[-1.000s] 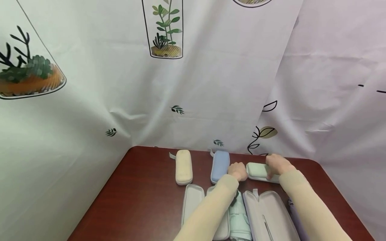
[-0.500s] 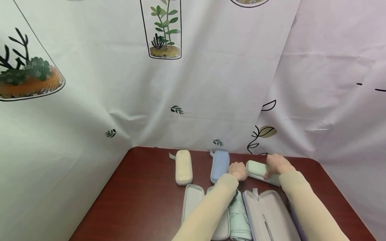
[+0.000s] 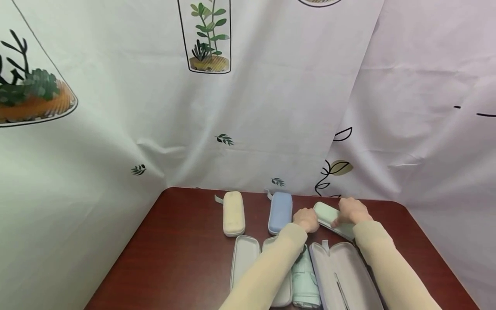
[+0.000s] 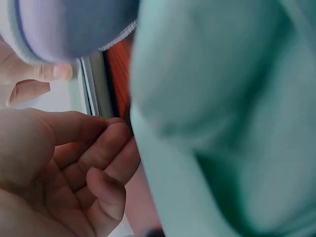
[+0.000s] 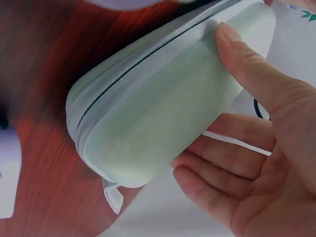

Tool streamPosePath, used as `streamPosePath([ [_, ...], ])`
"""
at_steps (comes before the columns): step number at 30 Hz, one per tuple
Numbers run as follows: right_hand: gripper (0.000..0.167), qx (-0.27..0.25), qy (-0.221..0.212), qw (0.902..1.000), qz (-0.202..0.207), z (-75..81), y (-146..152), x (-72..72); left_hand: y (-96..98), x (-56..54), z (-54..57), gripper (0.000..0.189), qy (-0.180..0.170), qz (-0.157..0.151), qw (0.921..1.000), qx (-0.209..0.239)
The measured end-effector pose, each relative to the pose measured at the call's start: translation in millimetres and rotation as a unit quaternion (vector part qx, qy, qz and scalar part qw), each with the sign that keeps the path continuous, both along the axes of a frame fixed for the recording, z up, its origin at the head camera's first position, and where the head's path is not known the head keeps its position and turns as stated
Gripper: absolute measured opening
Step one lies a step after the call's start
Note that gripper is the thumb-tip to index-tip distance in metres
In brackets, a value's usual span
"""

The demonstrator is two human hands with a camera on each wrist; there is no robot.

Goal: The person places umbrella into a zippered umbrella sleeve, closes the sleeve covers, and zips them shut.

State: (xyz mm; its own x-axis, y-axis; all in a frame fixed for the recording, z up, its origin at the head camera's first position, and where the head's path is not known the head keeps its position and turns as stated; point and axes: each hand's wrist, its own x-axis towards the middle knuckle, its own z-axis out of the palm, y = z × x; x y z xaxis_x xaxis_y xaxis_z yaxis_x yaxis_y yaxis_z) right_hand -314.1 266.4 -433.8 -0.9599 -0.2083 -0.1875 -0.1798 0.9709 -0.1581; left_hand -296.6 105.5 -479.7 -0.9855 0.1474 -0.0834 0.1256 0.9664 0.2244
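Note:
A pale green zippered case point(image 3: 324, 211) lies slanted near the table's far right side, its zip closed in the right wrist view. My right hand point(image 3: 351, 211) grips it from above, the thumb point(image 5: 247, 61) along one face and the fingers on the opposite side. At its left end is my left hand point(image 3: 307, 219), fingers curled, thumb and forefinger meeting at the zip edge. In the left wrist view this hand point(image 4: 64, 168) pinches at the case's end; what exactly lies between the fingertips is hidden. A fabric pull tab point(image 5: 113, 197) hangs from the other end.
Cream point(image 3: 234, 214) and blue point(image 3: 280, 211) zippered cases stand at the back. In front lie two grey-lined trays or opened cases point(image 3: 245, 258), a rolled mint cloth point(image 3: 306, 280), and an opened lilac case point(image 3: 350, 271) holding a thin metal stick point(image 3: 341, 290). A curtain borders the table.
The green case has turned, its right end swinging nearer the table front while its left end stays by my left hand. My right hand moved with it; the view shifted slightly.

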Motion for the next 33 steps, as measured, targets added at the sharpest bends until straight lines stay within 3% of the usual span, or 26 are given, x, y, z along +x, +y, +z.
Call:
streamPosePath([
  [8, 0.054, -0.013, 0.004, 0.9994, -0.032, -0.1, -9, 5.9, 2.0, -0.3, -1.8, 0.009, 0.000, 0.000, 1.0000, -0.001],
  [11, 0.063, -0.008, 0.007, 0.9985, -0.054, 0.1, -15, 7.4, 6.6, 2.4, -0.6, 0.011, -0.009, -0.003, 1.0000, 0.002],
  [15, 0.073, -0.017, 0.009, 0.9961, -0.086, -2.8, -22, 8.9, 15.4, 8.2, 1.6, 0.012, -0.020, -0.019, 0.9996, 0.000],
  [19, 0.072, -0.024, 0.013, 0.9936, -0.109, -5.2, -24, 9.3, 20.5, 12.1, 2.3, 0.013, -0.026, -0.034, 0.9990, 0.008],
  [26, 0.079, -0.026, 0.015, 0.9912, -0.129, -7.9, -25, 10.2, 14.8, 16.7, 4.2, 0.029, -0.024, -0.040, 0.9987, 0.019],
  [33, 0.083, -0.028, 0.013, 0.9872, -0.156, -8.8, -31, 7.8, 8.1, 17.0, 8.6, 0.012, -0.037, -0.037, 0.9985, 0.019],
])
